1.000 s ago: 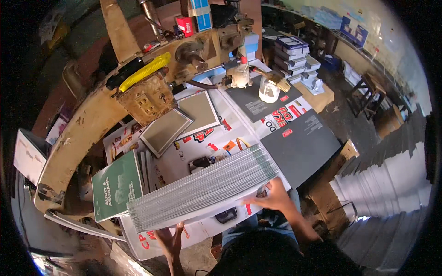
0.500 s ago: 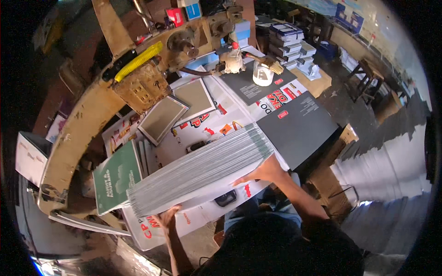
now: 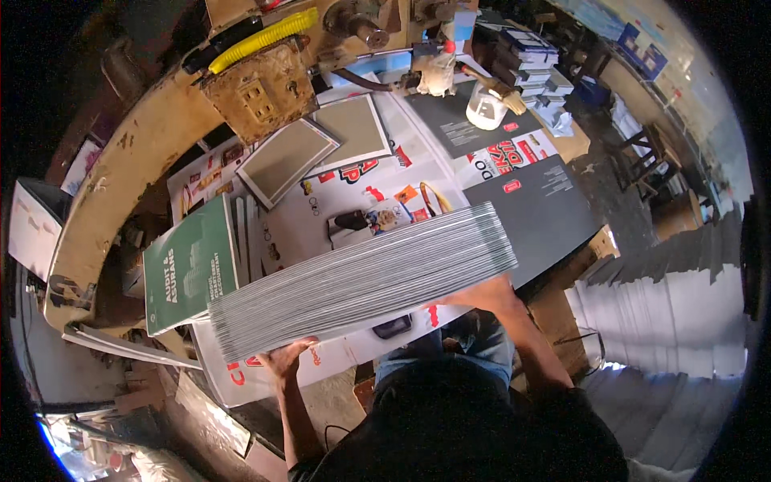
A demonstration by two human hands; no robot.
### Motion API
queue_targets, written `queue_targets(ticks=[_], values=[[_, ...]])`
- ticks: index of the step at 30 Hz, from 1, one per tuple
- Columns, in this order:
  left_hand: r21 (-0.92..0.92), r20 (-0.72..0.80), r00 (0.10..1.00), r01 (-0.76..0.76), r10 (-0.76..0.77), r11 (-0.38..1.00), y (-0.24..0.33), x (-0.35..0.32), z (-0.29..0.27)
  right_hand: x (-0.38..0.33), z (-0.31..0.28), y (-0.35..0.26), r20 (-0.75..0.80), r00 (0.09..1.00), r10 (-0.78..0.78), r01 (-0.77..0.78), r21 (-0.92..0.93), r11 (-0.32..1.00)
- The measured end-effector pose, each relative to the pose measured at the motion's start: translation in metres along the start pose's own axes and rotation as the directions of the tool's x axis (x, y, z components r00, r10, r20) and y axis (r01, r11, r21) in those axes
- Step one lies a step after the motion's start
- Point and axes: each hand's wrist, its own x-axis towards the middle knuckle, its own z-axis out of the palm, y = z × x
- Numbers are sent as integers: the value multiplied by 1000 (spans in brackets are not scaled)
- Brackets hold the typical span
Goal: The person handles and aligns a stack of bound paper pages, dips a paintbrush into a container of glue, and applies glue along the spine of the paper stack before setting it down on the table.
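Note:
A thick, long stack of thin booklets lies across the front of the worktable, with its many page edges facing up and its layers slightly bowed. My left hand grips the near left corner from below, its thumb lying along the near side. Under the right end, my right hand supports the stack; most of its fingers are hidden beneath it. A green-covered book rests next to the stack's left end, beside several more books standing on edge.
Two brown boards with pale borders lie behind the stack. Dark grey cover sheets are at the right, and a white tub with a brush stands behind them. A curved, worn machine arm fills the left side.
The stack has turned in my hands, its right end shifting rightward. The pale near face seen earlier is now mostly out of sight, and the page edges show more broadly. The view has shifted.

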Motion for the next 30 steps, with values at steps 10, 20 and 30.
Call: queue_targets(ticks=[10, 20, 30], values=[[676, 222, 973, -202, 66, 708, 63, 4, 15, 98, -73, -123, 352, 879, -320, 399, -178, 900], [555, 110, 992, -119, 68, 824, 198, -6, 33, 64, -110, -102, 224, 970, -99, 88, 57, 994], [649, 450, 696, -685, 559, 331, 389, -6, 93, 4, 7, -48, 157, 948, 277, -296, 754, 586]])
